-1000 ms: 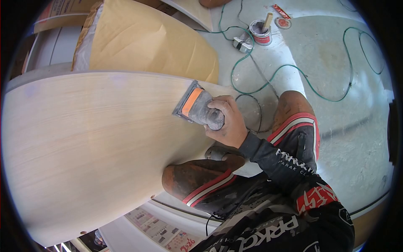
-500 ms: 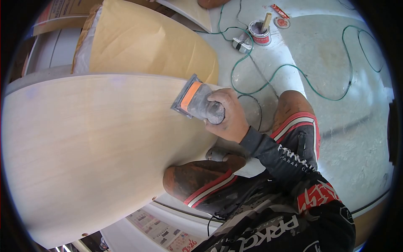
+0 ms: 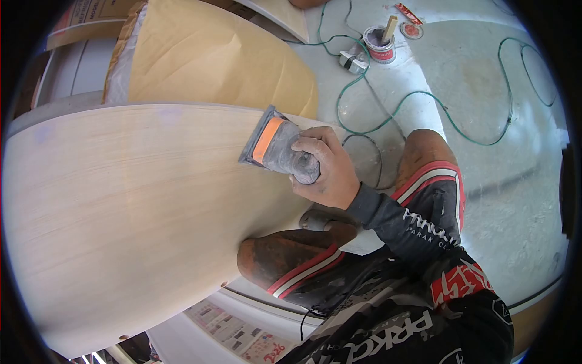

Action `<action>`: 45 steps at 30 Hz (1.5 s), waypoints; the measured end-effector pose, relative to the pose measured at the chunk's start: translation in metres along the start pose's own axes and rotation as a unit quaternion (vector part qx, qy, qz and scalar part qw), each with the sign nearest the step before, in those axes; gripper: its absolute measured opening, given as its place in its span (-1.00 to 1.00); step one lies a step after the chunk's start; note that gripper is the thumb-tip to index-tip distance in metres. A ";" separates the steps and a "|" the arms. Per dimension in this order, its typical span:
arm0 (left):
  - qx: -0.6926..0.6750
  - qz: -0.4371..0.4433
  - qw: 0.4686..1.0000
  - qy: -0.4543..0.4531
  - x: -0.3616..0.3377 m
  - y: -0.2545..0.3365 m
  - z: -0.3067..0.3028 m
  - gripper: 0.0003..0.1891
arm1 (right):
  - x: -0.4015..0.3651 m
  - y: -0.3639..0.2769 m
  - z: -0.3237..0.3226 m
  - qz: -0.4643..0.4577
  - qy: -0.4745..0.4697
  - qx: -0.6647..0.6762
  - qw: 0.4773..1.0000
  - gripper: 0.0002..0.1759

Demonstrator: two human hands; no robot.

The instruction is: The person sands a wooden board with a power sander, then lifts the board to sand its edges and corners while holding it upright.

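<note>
Firmly, the right hand [image 3: 324,173] is clamped around the rounded grey body of a dusty sander [image 3: 273,145] with an orange stripe; its flat pad lies near the right edge of the pale wooden panel [image 3: 133,212], smooth, fine-grained and curved in outline; beyond the panel lies creased brown paper [image 3: 212,54]; right of the panel a thin green cable [image 3: 424,97] loops near a small tin [image 3: 380,43].

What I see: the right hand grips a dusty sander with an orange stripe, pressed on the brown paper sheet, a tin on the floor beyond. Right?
Not quite. In the head view the right hand presses the sander on the pale wooden panel, not the brown paper sheet, which lies beyond it. The tin is as you say.
</note>
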State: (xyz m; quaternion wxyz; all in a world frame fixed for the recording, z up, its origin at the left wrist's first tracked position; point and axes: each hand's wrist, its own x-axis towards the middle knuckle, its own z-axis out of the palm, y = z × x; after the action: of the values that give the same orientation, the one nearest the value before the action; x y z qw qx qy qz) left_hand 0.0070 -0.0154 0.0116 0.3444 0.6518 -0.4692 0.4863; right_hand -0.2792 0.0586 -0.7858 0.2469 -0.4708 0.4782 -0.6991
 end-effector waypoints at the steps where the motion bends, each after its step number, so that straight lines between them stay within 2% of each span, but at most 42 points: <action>1: 0.000 0.001 1.000 0.000 0.001 0.001 -0.001 -0.26 | -0.001 0.002 0.002 -0.007 0.006 -0.011 1.000 -0.27; 6: -0.007 0.000 1.000 -0.004 0.003 -0.001 0.002 -0.26 | -0.006 0.007 0.001 0.004 0.018 -0.022 1.000 -0.26; 9: -0.001 0.004 1.000 -0.002 0.002 0.000 0.003 -0.26 | -0.004 -0.001 0.002 0.019 -0.019 -0.008 1.000 -0.26; 12: 0.002 0.006 1.000 0.000 0.003 0.000 -0.001 -0.25 | -0.003 -0.003 0.005 -0.006 -0.029 -0.018 0.999 -0.26; 17: -0.002 0.010 1.000 -0.002 0.004 0.002 0.001 -0.25 | -0.009 0.009 0.004 0.027 0.019 -0.005 0.999 -0.28; 21: -0.003 0.010 1.000 -0.002 0.003 -0.001 -0.002 -0.25 | -0.001 -0.004 0.005 0.031 0.006 0.008 0.999 -0.29; 29: -0.004 0.012 1.000 -0.002 0.003 -0.003 -0.002 -0.25 | 0.029 -0.045 0.010 -0.075 -0.035 -0.050 0.995 -0.26; 32: -0.007 0.011 1.000 -0.003 0.003 -0.003 -0.002 -0.25 | 0.036 -0.058 0.006 -0.079 -0.086 -0.068 0.991 -0.26; 36: -0.004 0.015 1.000 -0.004 0.006 -0.002 -0.001 -0.25 | 0.031 -0.050 0.008 -0.083 -0.085 -0.069 0.991 -0.26; 38: -0.005 0.013 1.000 -0.003 0.006 -0.003 -0.003 -0.25 | 0.023 -0.034 0.008 -0.060 -0.027 -0.049 0.997 -0.27; 45: -0.003 0.016 1.000 -0.005 0.005 -0.001 -0.003 -0.25 | -0.007 0.005 0.007 0.022 -0.004 -0.006 1.000 -0.26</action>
State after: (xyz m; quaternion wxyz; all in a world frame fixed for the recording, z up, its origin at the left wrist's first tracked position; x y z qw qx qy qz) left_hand 0.0075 -0.0142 0.0173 0.3362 0.6456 -0.4826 0.4871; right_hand -0.2710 0.0587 -0.7928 0.2618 -0.4640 0.4916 -0.6888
